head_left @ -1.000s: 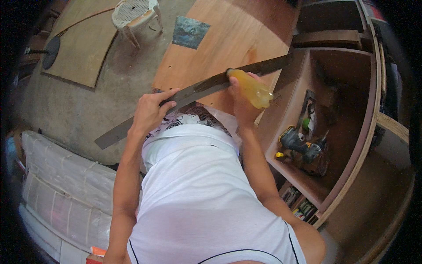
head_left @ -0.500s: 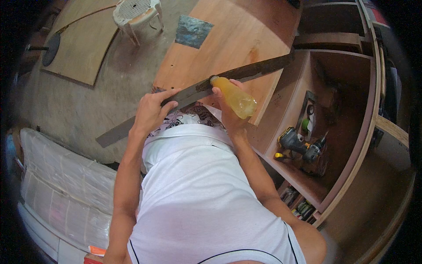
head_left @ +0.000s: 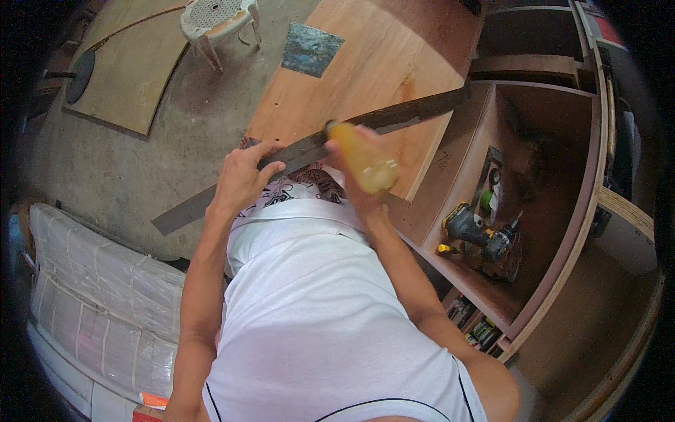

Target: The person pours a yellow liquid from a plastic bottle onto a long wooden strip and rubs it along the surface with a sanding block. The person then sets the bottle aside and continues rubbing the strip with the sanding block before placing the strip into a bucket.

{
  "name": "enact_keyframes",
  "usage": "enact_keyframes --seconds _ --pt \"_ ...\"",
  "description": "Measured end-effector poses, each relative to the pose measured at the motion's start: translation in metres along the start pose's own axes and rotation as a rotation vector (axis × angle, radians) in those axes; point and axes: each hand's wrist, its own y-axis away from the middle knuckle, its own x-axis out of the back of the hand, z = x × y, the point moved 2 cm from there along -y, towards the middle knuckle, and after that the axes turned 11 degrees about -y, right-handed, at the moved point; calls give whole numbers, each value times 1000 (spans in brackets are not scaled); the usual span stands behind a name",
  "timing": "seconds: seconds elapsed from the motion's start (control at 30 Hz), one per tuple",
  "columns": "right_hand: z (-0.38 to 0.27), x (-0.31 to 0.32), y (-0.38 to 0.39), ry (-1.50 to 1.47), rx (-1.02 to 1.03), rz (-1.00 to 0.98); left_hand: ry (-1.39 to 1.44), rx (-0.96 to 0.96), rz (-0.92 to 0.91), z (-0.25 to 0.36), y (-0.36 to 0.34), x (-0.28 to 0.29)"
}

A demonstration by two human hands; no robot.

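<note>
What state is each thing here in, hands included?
Left hand: on the long strip, thumb and index finger apart; grip unclear.
Right hand: closed around the bottle.
Bottle: tilted, blurred, yellowish, neck end at the strip.
Long strip: slanted, grey at its left end, patchily darker toward the right.
Drill: lying in the open compartment.
Stool: standing upright.
Pale bundle: wrapped in clear plastic.

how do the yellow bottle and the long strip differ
The bottle is short and rounded; the long strip is flat and narrow.
The bottle is yellowish; the long strip is grey to dark brown.
The bottle is gripped in the right hand and looks blurred; the long strip has the left hand on it and looks sharper.
Both lie at a slant in the view, in front of the person.
</note>
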Motion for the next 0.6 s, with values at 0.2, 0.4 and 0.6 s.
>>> enact_keyframes --seconds 0.2,0.4,0.6 --pt "2 2 4 81 26 -49 -8 -16 -7 1 0 1" --pt "-13 0 5 -54 -155 -72 -63 -24 -5 -3 0 0" --pt "1 3 -7 -87 -239 19 -87 -27 -18 -2 0 4"
